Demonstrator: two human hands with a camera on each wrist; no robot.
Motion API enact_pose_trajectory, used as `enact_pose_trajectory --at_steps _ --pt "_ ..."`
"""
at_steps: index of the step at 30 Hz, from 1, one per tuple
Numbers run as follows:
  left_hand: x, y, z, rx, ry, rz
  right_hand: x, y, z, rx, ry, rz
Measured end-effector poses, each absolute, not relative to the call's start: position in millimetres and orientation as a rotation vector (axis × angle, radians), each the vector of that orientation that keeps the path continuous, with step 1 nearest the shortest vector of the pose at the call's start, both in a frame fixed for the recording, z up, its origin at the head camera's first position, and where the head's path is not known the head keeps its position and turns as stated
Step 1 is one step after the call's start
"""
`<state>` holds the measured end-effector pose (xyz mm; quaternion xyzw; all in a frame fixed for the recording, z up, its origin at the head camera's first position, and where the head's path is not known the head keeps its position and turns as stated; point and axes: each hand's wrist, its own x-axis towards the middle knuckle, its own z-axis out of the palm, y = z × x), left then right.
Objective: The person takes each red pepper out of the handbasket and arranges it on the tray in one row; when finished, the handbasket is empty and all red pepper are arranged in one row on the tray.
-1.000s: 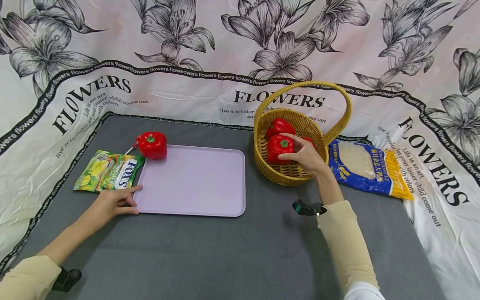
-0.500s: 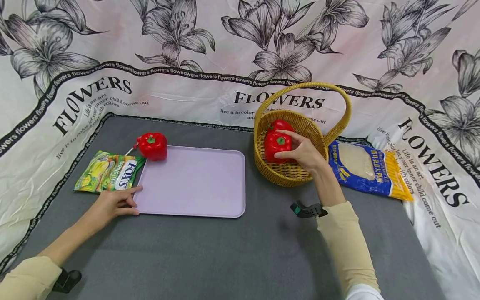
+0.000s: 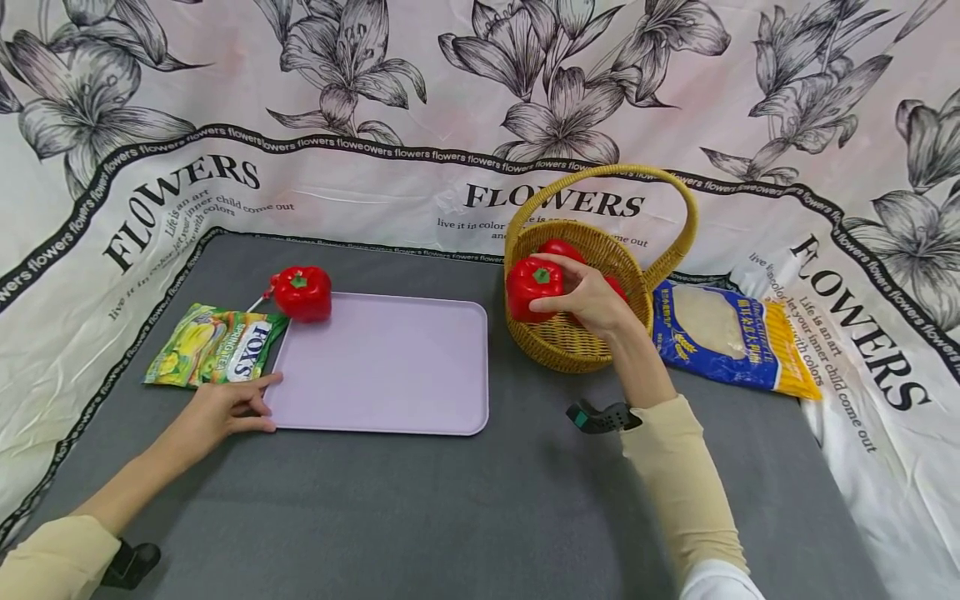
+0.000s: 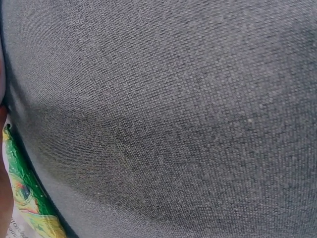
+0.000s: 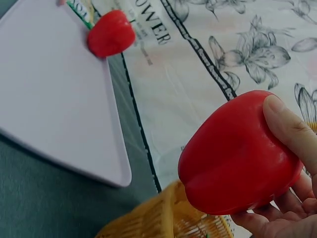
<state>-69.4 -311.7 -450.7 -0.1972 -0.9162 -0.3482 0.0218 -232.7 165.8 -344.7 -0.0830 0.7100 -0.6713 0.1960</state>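
Right fingers (image 3: 572, 266) grip a red pepper (image 3: 531, 290); a packet (image 3: 213, 346) reads "FOXS"

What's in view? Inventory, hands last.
tray: 1, lilac, left of centre
basket: 1, golden, right of tray
held pepper: 1, red, over basket
basket pepper: 1, red, basket's back
red item: 1, red, basket, mostly hidden
corner pepper: 1, red, tray's far-left corner
FOX'S bag: 1, green-yellow, left of tray
blue bag: 1, blue-yellow, right of basket
stick: 1, white, beside corner pepper
tabletop: 1, grey, underneath
cloth: 1, white, black flowers, behind
sleeves: 2, beige, forearms
straps: 2, black, wrists
left hand: 1, bare, touching tray's left edge
right hand: 1, bare, gripping held pepper
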Motion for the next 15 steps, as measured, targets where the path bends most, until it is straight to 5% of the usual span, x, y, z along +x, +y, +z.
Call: enact_pose_trajectory --at_steps 15 --pt "-68.0 -311.9 -451.8 -0.607 -2.835 -1.096 -237.8 122.7 -342.6 -0.296 2.035 -1.792"
